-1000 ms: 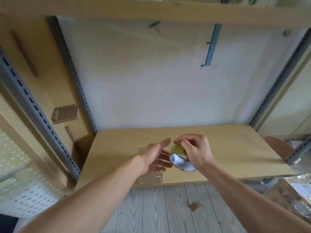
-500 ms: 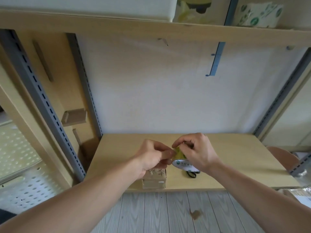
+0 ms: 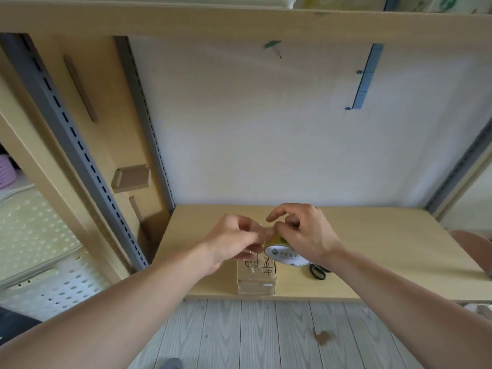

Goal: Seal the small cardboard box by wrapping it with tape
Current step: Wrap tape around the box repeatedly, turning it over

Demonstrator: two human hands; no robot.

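Observation:
A small cardboard box (image 3: 256,279) with handwriting on its top stands at the front edge of the wooden shelf (image 3: 372,249). Just above it my right hand (image 3: 303,235) grips a roll of yellowish tape (image 3: 279,253) with a white printed core. My left hand (image 3: 234,242) is beside the roll, its fingertips pinching at the roll's edge where the tape end lies. Both hands hover over the box and hide its far side.
Black scissors (image 3: 318,271) lie on the shelf right of the box, partly under my right hand. Grey slotted uprights (image 3: 61,134) flank the bay, a white panel closes the back. A perforated white basket (image 3: 40,262) sits at the left. Wood-look floor lies below.
My left hand went from open beside the roll to pinching at its edge. The view tilted up, and the box and scissors came into sight under the hands.

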